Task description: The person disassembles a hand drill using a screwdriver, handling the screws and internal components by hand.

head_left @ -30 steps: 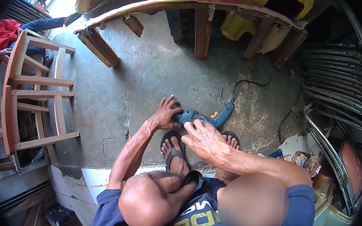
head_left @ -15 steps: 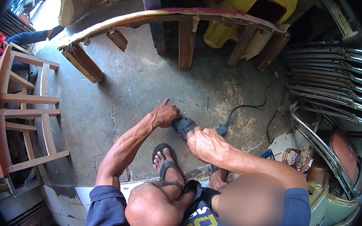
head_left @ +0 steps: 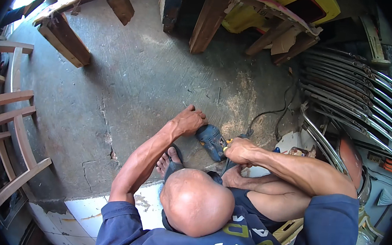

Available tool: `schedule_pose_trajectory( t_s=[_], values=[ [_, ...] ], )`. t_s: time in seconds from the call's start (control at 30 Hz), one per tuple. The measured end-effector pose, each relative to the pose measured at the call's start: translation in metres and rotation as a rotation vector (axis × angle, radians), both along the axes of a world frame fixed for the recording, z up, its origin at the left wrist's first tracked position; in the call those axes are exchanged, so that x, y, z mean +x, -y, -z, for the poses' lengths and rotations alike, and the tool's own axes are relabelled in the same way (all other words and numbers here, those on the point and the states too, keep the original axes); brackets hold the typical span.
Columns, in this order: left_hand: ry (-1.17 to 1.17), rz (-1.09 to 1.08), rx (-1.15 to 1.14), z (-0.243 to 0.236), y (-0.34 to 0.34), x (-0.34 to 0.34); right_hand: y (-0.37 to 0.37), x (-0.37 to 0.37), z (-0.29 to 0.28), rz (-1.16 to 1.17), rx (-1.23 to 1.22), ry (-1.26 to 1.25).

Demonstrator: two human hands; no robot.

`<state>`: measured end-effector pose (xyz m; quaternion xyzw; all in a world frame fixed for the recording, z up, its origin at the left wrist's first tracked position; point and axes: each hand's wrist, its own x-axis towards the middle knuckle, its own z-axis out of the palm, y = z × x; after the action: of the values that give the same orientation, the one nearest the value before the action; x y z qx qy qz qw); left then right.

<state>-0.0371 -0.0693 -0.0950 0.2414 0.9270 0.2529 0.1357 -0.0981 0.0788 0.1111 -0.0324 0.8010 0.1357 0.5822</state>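
My left hand (head_left: 189,119) is closed round the front end of a blue power drill (head_left: 210,140), near my left sandaled foot (head_left: 170,160); whatever small part its fingers may pinch is hidden. My right hand (head_left: 239,149) grips the drill's handle area, by a small yellow part. The drill lies low over the concrete floor with its body tilted, and a black cord (head_left: 264,111) runs from its back toward the right. A few nails (head_left: 218,95) lie just beyond it on the floor.
A curved wooden frame with legs (head_left: 68,41) and a yellow plastic stool (head_left: 235,18) stand ahead. Pale wooden chair frames (head_left: 31,171) are at the left. Stacked metal tubing (head_left: 347,94) fills the right, beside clutter. White tiles (head_left: 80,215) edge the near floor. Sawdust is scattered on the concrete.
Both hands and the drill have shifted right in the picture, the drill turning so its body slants down-right. My right leg is now bent out to the right. The whole view has shifted.
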Motion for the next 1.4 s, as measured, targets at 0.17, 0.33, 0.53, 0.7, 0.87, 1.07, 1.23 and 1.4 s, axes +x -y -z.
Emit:
schedule_pose_trajectory(
  t_s=[0.17, 0.33, 0.53, 0.7, 0.87, 1.07, 1.23, 1.4],
  values=[
    [0.114, 0.029, 0.003, -0.003, 0.015, 0.013, 0.009, 0.012, -0.001, -0.673, -0.194, 0.094],
    [0.031, 0.058, -0.069, -0.004, -0.016, -0.009, -0.142, 0.075, 0.151, -0.544, -0.522, -1.336],
    [0.042, -0.029, 0.448, -0.034, -0.036, 0.030, -0.027, -0.009, 0.007, -0.452, -0.372, 0.009],
    [-0.091, -0.048, 0.541, -0.003, -0.051, 0.038, -0.041, 0.002, 0.012, 0.943, -0.158, 0.188],
    [-0.095, -0.008, 0.637, 0.003, -0.054, 0.045, -0.033, 0.008, 0.026, 0.521, -0.151, 0.162],
    [-0.073, 0.059, 0.663, 0.005, -0.044, 0.031, -0.032, 0.012, 0.027, -0.036, -0.304, 0.216],
    [-0.080, 0.019, 0.629, 0.010, -0.047, 0.038, -0.051, 0.044, 0.041, -0.584, -0.331, -0.306],
    [-0.156, -0.003, 0.644, 0.014, -0.051, 0.038, -0.021, 0.015, -0.011, -0.374, -0.417, -0.200]
  ],
)
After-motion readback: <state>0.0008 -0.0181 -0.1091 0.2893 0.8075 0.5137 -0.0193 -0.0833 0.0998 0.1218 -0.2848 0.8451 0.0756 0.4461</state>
